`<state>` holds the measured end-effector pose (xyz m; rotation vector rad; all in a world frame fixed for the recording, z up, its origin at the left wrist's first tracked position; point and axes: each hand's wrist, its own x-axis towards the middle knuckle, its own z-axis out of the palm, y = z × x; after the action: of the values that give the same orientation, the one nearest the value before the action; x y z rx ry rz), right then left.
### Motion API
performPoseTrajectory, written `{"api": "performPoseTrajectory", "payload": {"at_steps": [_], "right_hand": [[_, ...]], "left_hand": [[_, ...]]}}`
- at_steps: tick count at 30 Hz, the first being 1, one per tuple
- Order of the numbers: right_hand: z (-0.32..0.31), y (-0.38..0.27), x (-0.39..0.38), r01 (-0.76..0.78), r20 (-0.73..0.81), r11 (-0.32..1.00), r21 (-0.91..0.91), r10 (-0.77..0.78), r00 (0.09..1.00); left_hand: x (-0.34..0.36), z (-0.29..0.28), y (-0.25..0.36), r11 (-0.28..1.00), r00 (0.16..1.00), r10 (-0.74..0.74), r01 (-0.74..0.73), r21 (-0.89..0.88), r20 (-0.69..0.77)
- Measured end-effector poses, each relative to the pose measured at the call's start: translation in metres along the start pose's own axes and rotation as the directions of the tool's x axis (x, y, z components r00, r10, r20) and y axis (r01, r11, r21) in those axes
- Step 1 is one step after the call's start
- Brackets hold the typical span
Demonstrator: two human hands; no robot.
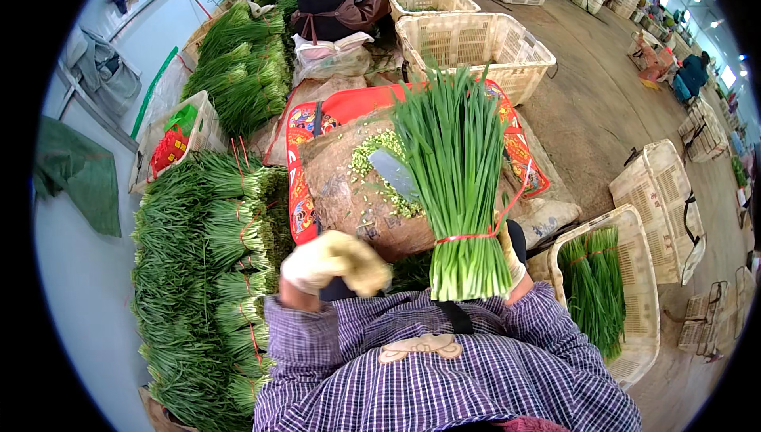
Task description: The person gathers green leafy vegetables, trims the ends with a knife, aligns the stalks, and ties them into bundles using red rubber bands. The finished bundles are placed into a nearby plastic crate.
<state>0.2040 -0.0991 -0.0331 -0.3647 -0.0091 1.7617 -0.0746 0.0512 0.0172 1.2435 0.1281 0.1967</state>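
A bunch of long green garlic chives (460, 170), bound with a red tie (468, 237), stands upright in front of me, pale cut ends down. My right hand (515, 259), in a pale glove, is closed around its right side near the tie; most of its fingers are hidden behind the stems. To the left, apart from the bunch, is my gloved left hand (336, 264). Its fingers look bent but are smeared by motion. Beyond the hands, a broad grey blade (392, 174) lies among chopped stem bits (366, 151) on brown sacking (333, 182), partly covered by the bunch.
Tied chive bundles (238, 234) are stacked along my left, with more (246, 67) farther back. A crate (642, 305) with chives stands at my right. Another crate (507, 87) is ahead, near a seated person (329, 0). Red patterned cloth (301, 194) edges the sacking.
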Motion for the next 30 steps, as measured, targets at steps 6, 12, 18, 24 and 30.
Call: {"api": "performPoseTrajectory", "payload": {"at_steps": [6,12,18,24,30], "right_hand": [[-0.025,0.015,0.014,0.098,-0.003,0.857,-0.505,-0.115,0.993],[-0.008,-0.007,0.021,0.506,0.222,0.631,-0.588,-0.476,0.851],[0.063,-0.024,0.059,0.436,0.375,-0.012,-0.9,-0.53,0.76],[0.098,-0.039,0.065,0.436,0.57,-0.397,-0.808,-0.336,0.75],[0.047,-0.086,0.078,0.559,0.026,0.64,-0.527,-0.645,0.764]], "left_hand": [[0.094,0.033,-0.054,0.806,0.864,0.039,-0.325,-0.495,-0.502],[0.104,0.019,-0.064,0.651,0.804,0.033,-0.468,-0.598,-0.594],[0.124,0.038,-0.069,0.87,0.59,0.339,-0.492,0.007,-0.733],[0.115,0.052,-0.049,0.873,0.508,0.412,-0.458,0.168,-0.757],[0.111,0.05,-0.011,0.9,0.507,0.167,-0.429,-0.08,-0.846]]}}
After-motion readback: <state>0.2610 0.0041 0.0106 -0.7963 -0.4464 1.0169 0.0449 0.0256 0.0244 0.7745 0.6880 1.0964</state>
